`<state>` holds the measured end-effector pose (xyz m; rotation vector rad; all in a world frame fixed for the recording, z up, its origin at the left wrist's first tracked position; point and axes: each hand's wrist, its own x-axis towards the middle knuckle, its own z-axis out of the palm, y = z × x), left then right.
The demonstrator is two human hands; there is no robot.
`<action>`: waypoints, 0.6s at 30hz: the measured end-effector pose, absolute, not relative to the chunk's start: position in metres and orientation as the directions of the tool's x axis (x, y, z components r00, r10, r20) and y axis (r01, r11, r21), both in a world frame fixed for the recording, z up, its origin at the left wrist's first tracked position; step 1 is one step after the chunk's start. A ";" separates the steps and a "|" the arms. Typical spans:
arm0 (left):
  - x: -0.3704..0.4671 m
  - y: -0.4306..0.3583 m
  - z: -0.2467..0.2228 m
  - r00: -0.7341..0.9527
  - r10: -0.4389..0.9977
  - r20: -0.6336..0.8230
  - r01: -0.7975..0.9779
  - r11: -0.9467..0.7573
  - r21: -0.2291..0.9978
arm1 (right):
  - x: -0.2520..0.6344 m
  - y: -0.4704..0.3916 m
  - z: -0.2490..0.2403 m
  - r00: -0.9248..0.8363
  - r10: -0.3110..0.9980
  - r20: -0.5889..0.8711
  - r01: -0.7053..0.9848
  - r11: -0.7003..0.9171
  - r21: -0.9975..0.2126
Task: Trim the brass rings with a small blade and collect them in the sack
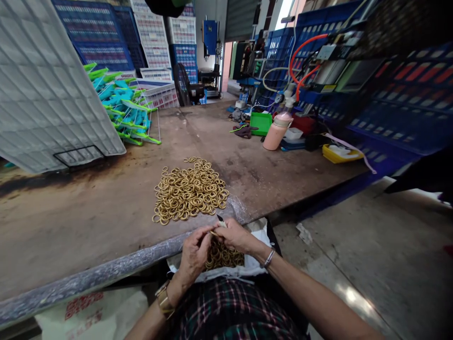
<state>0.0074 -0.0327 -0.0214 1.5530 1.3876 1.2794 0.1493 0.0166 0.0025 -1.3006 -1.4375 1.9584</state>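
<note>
Just over the table's front edge, my two hands meet above a white sack (260,236) in my lap. A brass-coloured ring (214,233) is pinched in the fingers of my left hand (194,252), touching the right fingers too. My right hand (235,235) is closed around a small knife-like tool (221,221) with a pale body and dark pointed tip; its lower part is hidden in the palm. More brass rings (224,257) fill the sack below. On the tabletop, a loose pile of rings (191,191) lies just beyond my hands.
A grey-white ribbed panel (60,89) leans at left, beside green and turquoise plastic pieces (123,106). A pink bottle (276,132), green tray (261,123) and yellow tray (341,153) stand at right, near a machine with orange hoses (300,56). Plastic-wrapped edging (106,269) lines the table front.
</note>
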 end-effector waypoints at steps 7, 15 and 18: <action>0.007 -0.032 -0.009 -0.145 0.980 0.139 0.308 -0.089 0.947 | 0.148 0.016 0.010 -0.391 0.891 -0.230 0.277 -0.124 -0.953; 0.015 -0.032 0.000 -0.149 0.989 -0.026 0.184 0.053 0.981 | 0.144 0.014 0.020 -0.360 0.932 -0.052 0.410 0.108 -0.906; 0.018 -0.034 0.004 -0.020 0.971 -0.237 -0.026 0.236 0.971 | 0.144 0.013 0.018 -0.370 0.926 -0.075 0.420 0.095 -0.902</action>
